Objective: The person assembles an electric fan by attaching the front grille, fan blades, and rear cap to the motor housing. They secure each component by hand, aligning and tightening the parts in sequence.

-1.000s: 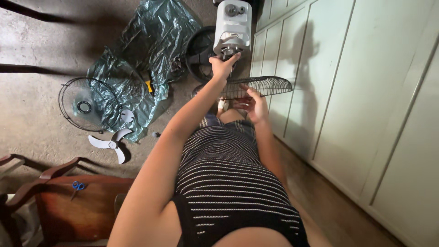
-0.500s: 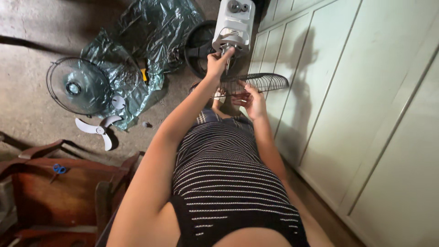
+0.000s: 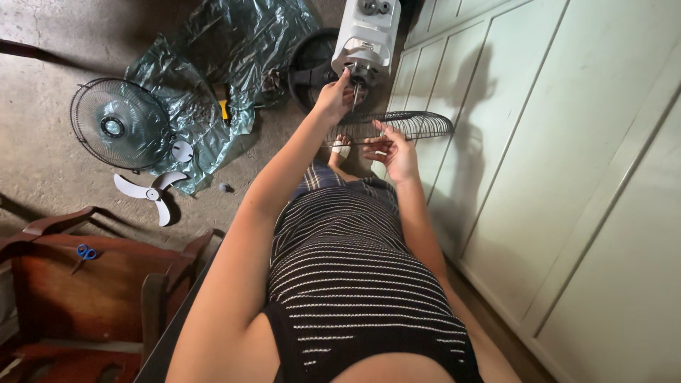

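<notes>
White motor housing, black wire guard, black-and-white striped dress. Teal plastic sheet on grey floor, white blades, blue scissors, reddish-brown chair, pale green doors.

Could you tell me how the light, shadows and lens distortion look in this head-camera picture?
Head view: light comes from the left, throwing a dark shadow of the person on the pale cabinet doors; the wide lens bows the door lines and stretches the near arm; the left hand at the white fan motor and the right hand by the wire grille look sharp, without glare.
</notes>
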